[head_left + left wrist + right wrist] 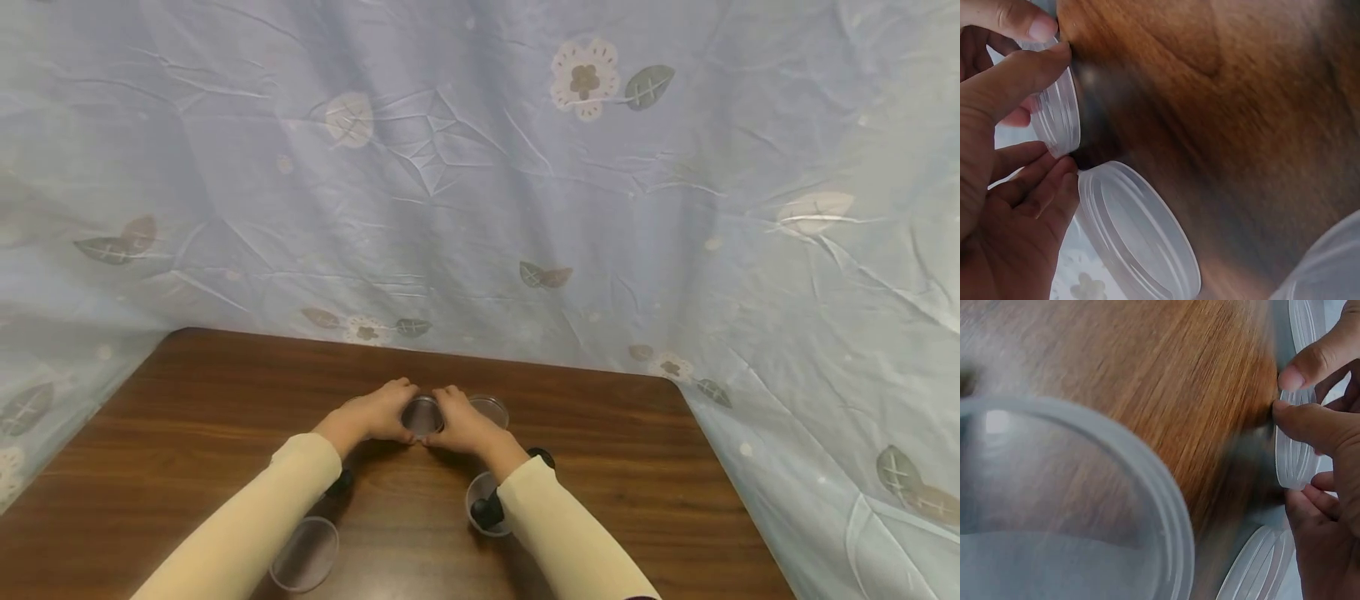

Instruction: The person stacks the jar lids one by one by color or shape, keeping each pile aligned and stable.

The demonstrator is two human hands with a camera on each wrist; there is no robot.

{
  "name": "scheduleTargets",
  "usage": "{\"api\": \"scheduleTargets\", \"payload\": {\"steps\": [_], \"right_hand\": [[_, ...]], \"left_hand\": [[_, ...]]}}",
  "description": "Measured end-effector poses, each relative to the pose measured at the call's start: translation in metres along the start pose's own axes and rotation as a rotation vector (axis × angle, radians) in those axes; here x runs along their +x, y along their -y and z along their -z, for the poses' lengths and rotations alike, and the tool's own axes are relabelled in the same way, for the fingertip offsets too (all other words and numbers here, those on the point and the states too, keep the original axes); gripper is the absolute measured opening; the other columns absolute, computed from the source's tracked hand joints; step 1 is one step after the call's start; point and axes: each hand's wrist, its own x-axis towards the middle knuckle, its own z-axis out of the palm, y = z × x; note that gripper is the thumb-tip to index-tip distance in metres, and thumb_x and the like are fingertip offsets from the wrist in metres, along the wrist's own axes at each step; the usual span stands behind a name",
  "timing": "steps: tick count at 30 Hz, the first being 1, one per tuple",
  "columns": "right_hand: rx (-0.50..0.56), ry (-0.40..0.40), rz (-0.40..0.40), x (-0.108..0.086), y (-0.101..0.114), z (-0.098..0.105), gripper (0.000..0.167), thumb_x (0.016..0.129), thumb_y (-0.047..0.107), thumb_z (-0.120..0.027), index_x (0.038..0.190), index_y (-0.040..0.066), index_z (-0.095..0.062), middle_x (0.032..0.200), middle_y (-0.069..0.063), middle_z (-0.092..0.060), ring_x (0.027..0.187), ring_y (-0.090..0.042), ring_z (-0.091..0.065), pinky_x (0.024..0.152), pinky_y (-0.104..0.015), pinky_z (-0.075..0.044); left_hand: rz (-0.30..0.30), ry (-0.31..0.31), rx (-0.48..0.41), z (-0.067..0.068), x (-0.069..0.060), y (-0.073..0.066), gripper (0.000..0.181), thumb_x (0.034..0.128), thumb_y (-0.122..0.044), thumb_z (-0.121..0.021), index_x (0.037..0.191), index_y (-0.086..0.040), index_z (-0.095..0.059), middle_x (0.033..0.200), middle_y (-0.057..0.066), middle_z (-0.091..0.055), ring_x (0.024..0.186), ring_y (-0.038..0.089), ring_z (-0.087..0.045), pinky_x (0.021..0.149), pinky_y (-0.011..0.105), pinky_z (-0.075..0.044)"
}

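A clear, shallow round plastic lid is held between both hands near the far part of the table. My left hand grips its left side, fingers on the far edge and thumb on the near edge. On the opposite side my right hand grips it the same way, and the two thumbs nearly meet. In the left wrist view the lid's ribbed rim shows between thumb and fingers. Another clear lid rests beside the left hand's fingers. Beyond the right hand lies a further clear lid.
At the front left of the brown wooden table sits a clear round container. Partly under the right forearm, another clear container has a black object in it. More black items lie near the forearms. Patterned cloth hangs around the table.
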Motion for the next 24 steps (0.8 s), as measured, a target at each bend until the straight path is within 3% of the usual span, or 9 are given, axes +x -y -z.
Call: {"api": "scheduleTargets", "payload": {"steps": [7,15,20,24], "right_hand": [[-0.023,0.003,0.012,0.002,0.005,0.002,0.074,0.095,0.029,-0.079,0.154,-0.001,-0.044,0.148,-0.021,-0.051,0.141,-0.036,-0.050,0.117,-0.048,-0.047],[0.028,-0.012,-0.003,0.003,0.001,0.001,0.074,0.093,0.029,-0.081,0.153,0.001,-0.047,0.150,-0.020,-0.051,0.140,-0.034,-0.051,0.118,-0.047,-0.046],[0.059,-0.029,0.033,0.000,-0.002,0.000,0.074,0.094,0.030,-0.081,0.153,0.001,-0.048,0.148,-0.018,-0.053,0.137,-0.032,-0.053,0.118,-0.046,-0.047],[0.096,-0.041,0.048,-0.008,-0.004,0.005,0.075,0.093,0.033,-0.081,0.153,0.004,-0.047,0.145,-0.015,-0.054,0.133,-0.029,-0.055,0.114,-0.046,-0.049]], "left_hand": [[-0.022,0.003,0.002,0.002,0.002,-0.004,0.076,0.0826,-0.023,-0.090,0.142,0.007,-0.054,0.141,0.027,-0.054,0.136,0.047,-0.052,0.113,0.059,-0.047],[-0.037,-0.006,0.005,0.001,0.004,0.000,0.075,0.0832,-0.024,-0.089,0.143,0.005,-0.055,0.135,0.021,-0.056,0.129,0.041,-0.055,0.109,0.056,-0.051],[-0.045,-0.018,-0.002,0.007,-0.005,-0.003,0.075,0.0814,-0.024,-0.090,0.142,0.004,-0.056,0.133,0.019,-0.058,0.127,0.039,-0.057,0.107,0.056,-0.053],[-0.094,-0.043,-0.026,0.014,-0.013,-0.007,0.072,0.0818,-0.024,-0.091,0.140,0.004,-0.058,0.131,0.019,-0.059,0.122,0.036,-0.058,0.104,0.054,-0.054]]}}
